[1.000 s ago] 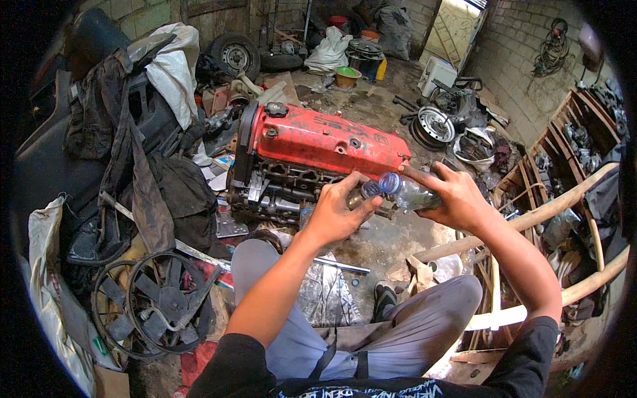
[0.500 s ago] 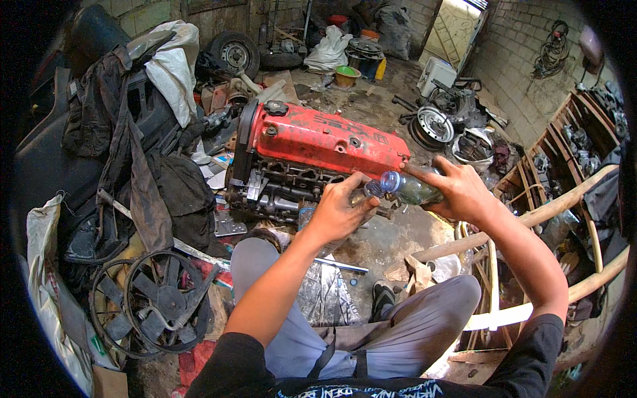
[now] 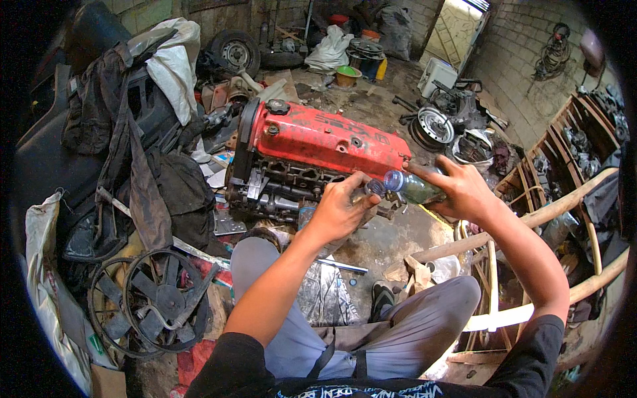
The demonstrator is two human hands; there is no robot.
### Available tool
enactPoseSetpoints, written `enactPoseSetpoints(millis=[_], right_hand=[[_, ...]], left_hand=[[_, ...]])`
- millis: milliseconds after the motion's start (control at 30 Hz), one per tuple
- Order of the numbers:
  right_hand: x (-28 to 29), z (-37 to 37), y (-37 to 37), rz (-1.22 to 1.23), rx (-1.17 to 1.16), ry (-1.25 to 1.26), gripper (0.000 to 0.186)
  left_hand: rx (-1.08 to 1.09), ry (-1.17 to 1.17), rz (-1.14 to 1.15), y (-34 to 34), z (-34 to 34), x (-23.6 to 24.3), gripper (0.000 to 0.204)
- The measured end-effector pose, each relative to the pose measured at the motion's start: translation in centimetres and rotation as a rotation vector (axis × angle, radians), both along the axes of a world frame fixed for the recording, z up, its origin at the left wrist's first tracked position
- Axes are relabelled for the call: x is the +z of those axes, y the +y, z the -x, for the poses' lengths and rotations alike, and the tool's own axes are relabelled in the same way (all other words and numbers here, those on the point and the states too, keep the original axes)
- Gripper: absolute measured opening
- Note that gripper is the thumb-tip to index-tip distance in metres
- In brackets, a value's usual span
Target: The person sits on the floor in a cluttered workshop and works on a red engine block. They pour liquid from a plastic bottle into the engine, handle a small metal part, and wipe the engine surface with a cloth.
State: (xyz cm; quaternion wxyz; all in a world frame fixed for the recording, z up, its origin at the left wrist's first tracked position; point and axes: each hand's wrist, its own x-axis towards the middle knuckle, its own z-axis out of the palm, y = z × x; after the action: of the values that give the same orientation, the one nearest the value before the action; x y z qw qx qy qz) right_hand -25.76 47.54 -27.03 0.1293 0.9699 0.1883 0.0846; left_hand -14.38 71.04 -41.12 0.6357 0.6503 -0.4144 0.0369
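Note:
In front of the engine, my left hand (image 3: 338, 211) is closed around a small clear plastic container (image 3: 375, 188) with a round open mouth. Most of its body is hidden by my fingers. My right hand (image 3: 462, 190) grips a clear plastic bottle (image 3: 417, 188), tipped on its side with its uncapped mouth pointing left. That mouth is just above and right of the container's rim, with a narrow gap between them. No liquid stream can be made out. Just beyond both hands lies the engine (image 3: 279, 196) with its scuffed red valve cover (image 3: 318, 129).
Fan shrouds with blades (image 3: 169, 302) lie at the lower left. A wooden pole frame (image 3: 531, 219) runs under my right arm beside a parts rack (image 3: 551, 149). Farther off are a wheel rim (image 3: 434, 126), a tyre (image 3: 235, 53) and a green-and-yellow basin (image 3: 346, 75).
The bottle in my right hand has shifted very slightly right, so the gap to the container looks a little wider. My left hand has barely moved.

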Motion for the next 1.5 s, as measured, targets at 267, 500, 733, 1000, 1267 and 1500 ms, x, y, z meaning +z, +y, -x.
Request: enactPoseSetpoints(millis=[267,500,733,1000,1267,1500], right_hand=[[-0.1,0.2,0.1,0.012,0.004,-0.011,0.105],[0.3,0.4,0.1,0.016,0.025,-0.009,0.106],[0.1,0.3,0.0,0.021,0.056,-0.019,0.105],[0.5,0.3,0.0,0.059,0.023,0.013,0.103],[0.9,0.3,0.5,0.046,0.004,0.024,0.096],[0.9,0.2,0.1,0.049,0.005,0.032,0.094]], left_hand=[[0.025,-0.023,-0.007,-0.1,0.0,-0.1,0.034],[-0.010,0.014,0.015,-0.4,0.0,-0.3,0.037],[-0.003,-0.058,0.029,-0.4,0.0,-0.2,0.037],[0.003,0.015,-0.033,-0.1,0.4,0.3,0.037],[-0.012,0.015,-0.010,-0.5,0.0,-0.3,0.037],[-0.027,0.024,0.039,-0.7,-0.1,-0.8,0.036]])
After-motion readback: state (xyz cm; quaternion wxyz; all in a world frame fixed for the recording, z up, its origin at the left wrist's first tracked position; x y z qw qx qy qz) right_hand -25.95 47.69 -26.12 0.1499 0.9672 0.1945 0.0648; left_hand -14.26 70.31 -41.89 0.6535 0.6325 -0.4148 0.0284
